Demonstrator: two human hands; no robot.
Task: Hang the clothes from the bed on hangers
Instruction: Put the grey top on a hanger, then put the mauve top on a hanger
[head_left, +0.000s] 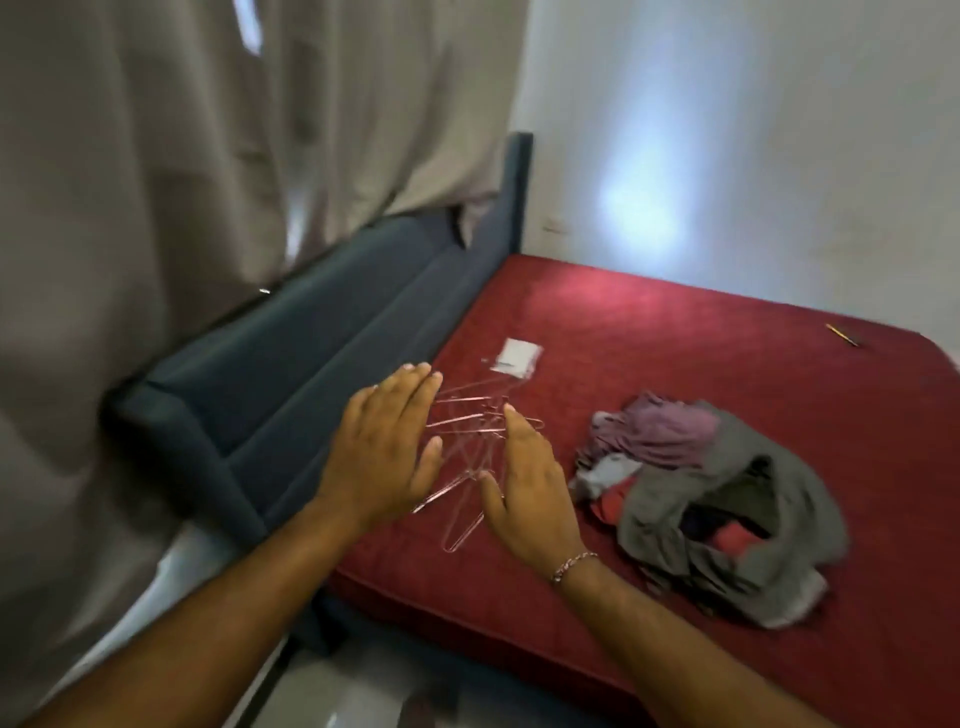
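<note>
Both hands, the left hand (382, 447) and the right hand (524, 478), are hovering with straight fingers, holding nothing, over the pink wire hangers (467, 436) lying left of the clothes pile (717, 493) on the mattress (701, 332), so picking 1 hanger free is probably coming next.

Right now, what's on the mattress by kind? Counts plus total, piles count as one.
Pile of wire hangers, tangled, individual count unclear: 1
Pile of clothes: 1
Small clear packet: 1
Pencil-like stick: 1
Total: 4
Left hand and right hand are both over the hangers, holding nothing.
</note>
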